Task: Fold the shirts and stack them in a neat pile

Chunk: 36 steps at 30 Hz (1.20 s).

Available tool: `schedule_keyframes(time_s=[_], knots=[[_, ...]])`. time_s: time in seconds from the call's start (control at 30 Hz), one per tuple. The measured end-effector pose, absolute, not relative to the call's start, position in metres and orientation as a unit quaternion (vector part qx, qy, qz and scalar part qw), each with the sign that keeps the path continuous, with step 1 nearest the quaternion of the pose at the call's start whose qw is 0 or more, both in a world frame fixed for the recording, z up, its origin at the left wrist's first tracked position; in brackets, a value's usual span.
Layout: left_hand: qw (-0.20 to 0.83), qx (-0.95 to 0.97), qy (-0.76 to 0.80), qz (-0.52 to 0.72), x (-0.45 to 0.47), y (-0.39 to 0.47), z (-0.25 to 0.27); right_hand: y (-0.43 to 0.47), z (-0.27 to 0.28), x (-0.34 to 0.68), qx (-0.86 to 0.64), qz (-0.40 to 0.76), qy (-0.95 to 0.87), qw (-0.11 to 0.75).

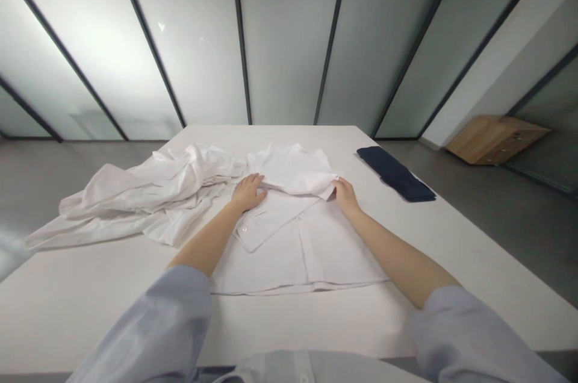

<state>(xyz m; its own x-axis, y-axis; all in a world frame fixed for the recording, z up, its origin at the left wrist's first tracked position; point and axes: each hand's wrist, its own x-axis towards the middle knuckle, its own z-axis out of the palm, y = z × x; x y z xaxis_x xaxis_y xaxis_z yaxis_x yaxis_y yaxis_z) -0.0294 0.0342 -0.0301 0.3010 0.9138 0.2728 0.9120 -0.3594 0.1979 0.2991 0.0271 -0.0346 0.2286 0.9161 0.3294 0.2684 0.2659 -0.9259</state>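
A white button-up shirt (275,250) lies spread on the table, its hem toward me and one sleeve with a buttoned cuff folded slantwise over the body. My left hand (248,192) rests on the shirt's left side, fingers stretched out and thumb apart. At the right, my right hand (345,195) pinches the edge of a folded-over part of the shirt, whose corner hangs just beside the fingers. The far end of the shirt is bunched in soft folds.
Rumpled white cloth (149,196) is heaped on the left of the white table (112,305), touching the shirt's side. A folded dark navy garment (395,172) lies at the right edge. Beyond are frosted glass panels (289,40) and a wooden cabinet (487,139) on the floor.
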Motion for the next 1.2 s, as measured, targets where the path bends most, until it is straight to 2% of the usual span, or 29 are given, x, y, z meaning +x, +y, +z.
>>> schedule_keyframes(time_s=[0.23, 0.53, 0.63, 0.73, 0.83, 0.93, 1.0, 1.07, 1.13, 1.2], knots=[[0.009, 0.773, 0.612, 0.166, -0.038, 0.041, -0.026, 0.016, -0.024, 0.299, -0.554, 0.199, -0.592, 0.55], [-0.006, 0.742, 0.651, 0.158, -0.037, 0.04, -0.023, 0.026, -0.021, 0.32, -0.606, 0.115, -0.427, 0.662], [-0.011, 0.733, 0.657, 0.176, -0.04, 0.043, -0.023, 0.026, -0.021, 0.325, -0.605, 0.09, -0.418, 0.671], [-0.009, 0.692, 0.679, 0.246, -0.048, 0.048, -0.024, 0.02, -0.016, 0.325, -0.58, 0.064, -0.463, 0.667], [0.0, 0.624, 0.705, 0.337, -0.058, 0.054, -0.024, 0.013, -0.004, 0.324, -0.527, 0.105, -0.583, 0.61], [0.017, 0.563, 0.726, 0.396, -0.065, 0.058, -0.026, 0.011, 0.007, 0.325, -0.465, 0.325, -0.679, 0.466], [0.026, 0.545, 0.73, 0.411, -0.067, 0.058, -0.027, 0.013, 0.008, 0.326, -0.45, 0.43, -0.667, 0.408], [0.017, 0.554, 0.723, 0.413, -0.066, 0.057, -0.026, 0.018, 0.003, 0.327, -0.485, 0.417, -0.646, 0.416], [-0.013, 0.581, 0.705, 0.407, -0.063, 0.054, -0.024, 0.022, -0.007, 0.328, -0.537, 0.338, -0.649, 0.42], [-0.039, 0.615, 0.686, 0.388, -0.058, 0.048, -0.021, 0.025, -0.017, 0.327, -0.563, 0.278, -0.679, 0.381]])
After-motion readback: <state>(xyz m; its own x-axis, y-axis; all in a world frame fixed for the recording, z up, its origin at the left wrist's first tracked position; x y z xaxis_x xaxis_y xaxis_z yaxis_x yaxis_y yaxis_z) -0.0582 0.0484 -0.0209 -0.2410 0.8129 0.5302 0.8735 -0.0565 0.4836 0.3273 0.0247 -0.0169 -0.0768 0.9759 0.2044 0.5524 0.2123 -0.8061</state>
